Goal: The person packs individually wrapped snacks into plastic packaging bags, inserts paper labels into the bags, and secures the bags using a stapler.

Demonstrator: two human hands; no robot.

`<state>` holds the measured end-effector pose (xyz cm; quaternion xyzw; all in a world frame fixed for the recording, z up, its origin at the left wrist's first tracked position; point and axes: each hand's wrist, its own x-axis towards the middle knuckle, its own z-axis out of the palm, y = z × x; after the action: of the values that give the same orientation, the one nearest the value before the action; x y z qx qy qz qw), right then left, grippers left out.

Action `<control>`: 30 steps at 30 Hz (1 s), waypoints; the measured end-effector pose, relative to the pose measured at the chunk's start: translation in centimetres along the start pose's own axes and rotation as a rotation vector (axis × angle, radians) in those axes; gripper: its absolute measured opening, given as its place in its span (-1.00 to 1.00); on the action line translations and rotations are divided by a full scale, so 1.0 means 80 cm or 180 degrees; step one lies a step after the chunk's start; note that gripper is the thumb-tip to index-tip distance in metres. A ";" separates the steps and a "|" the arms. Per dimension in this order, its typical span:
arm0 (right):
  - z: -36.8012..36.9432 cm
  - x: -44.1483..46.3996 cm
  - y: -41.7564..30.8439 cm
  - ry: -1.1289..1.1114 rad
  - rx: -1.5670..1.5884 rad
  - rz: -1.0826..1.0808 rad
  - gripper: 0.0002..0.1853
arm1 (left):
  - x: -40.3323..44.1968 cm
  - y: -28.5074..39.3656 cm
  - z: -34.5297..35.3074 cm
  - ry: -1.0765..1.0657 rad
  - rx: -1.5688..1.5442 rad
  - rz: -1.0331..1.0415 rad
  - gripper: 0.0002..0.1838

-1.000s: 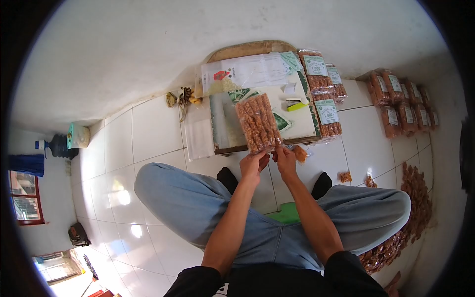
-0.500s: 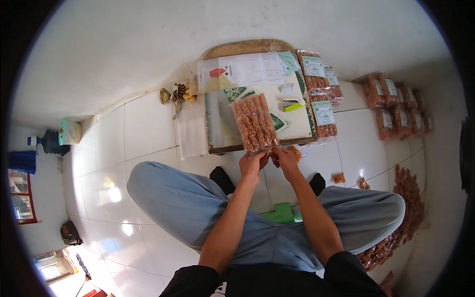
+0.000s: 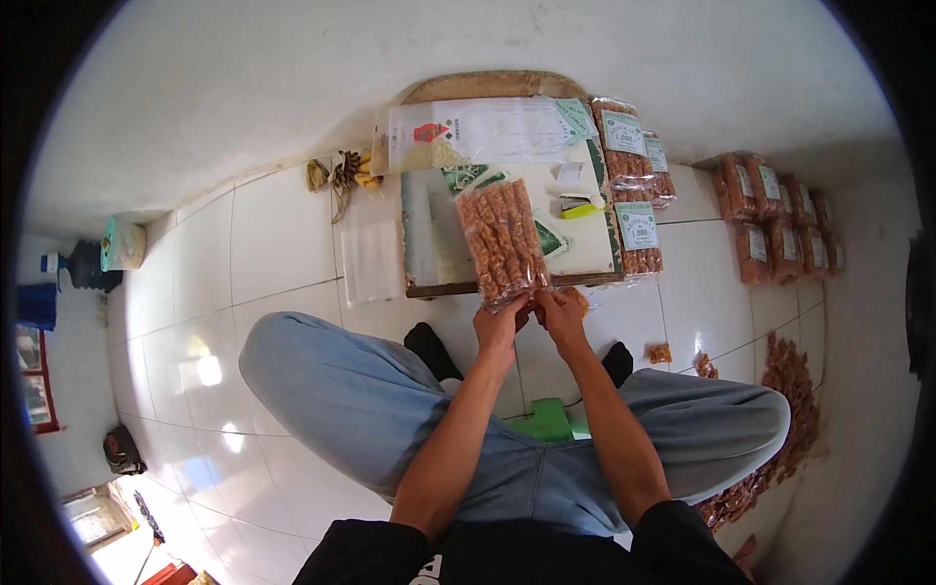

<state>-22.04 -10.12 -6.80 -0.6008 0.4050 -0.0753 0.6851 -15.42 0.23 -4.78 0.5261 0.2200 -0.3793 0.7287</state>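
Both hands busy at the near end of one clear pack (image 3: 502, 234) of brown snack sticks. Left hand (image 3: 498, 328) pinches its bottom corner; right hand (image 3: 560, 318) pinches the plastic just beside it, fingers nearly meeting. Can't tell whether the end is folded, twisted or open, my fingers cover it. Pack is tilted, its far part over the bench (image 3: 597, 249), near end past the front edge.

Status: this one is filled, rows lying side by side, but no label on the face I see. I'd call it part done.

Done, by the look of it: labelled packs (image 3: 640, 261) along the bench's right edge, green-and-white labels facing up. Another batch (image 3: 738, 195) is grouped on the floor by the wall, pale labels on several; the rest are too small to read.

Left, as I judge it: closing and label on this pack. Stapler (image 3: 583, 209) lies on the bench, neither hand on it. Loose green labels (image 3: 575, 119) sit at the back, next to flat clear bags (image 3: 517, 136). Big heap of loose brown pieces (image 3: 788, 390) on the floor to my right, so plenty looks unpacked.
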 end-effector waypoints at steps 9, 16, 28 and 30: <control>-0.080 0.040 -0.071 0.0168 -0.1869 -0.0711 -0.63 | 0.002 0.000 0.009 0.0173 0.0031 0.0100 -0.71; -0.081 0.118 -0.144 0.0832 -0.4532 -0.2819 -0.38 | 0.013 -0.013 0.007 -0.0026 -0.0256 0.0090 -0.74; -0.106 0.129 -0.092 0.0821 -0.3059 -0.2543 -0.50 | 0.008 -0.012 0.012 0.0027 -0.0280 0.0011 -0.72; -0.096 0.065 -0.119 0.0423 -0.1369 -0.0175 -0.59 | 0.008 -0.012 0.014 0.0077 -0.0129 0.0029 -0.72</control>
<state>-19.89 -21.57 -0.40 -0.7376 0.4394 -0.0453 0.5107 -15.85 -1.21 -5.44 0.5168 0.2340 -0.3651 0.7382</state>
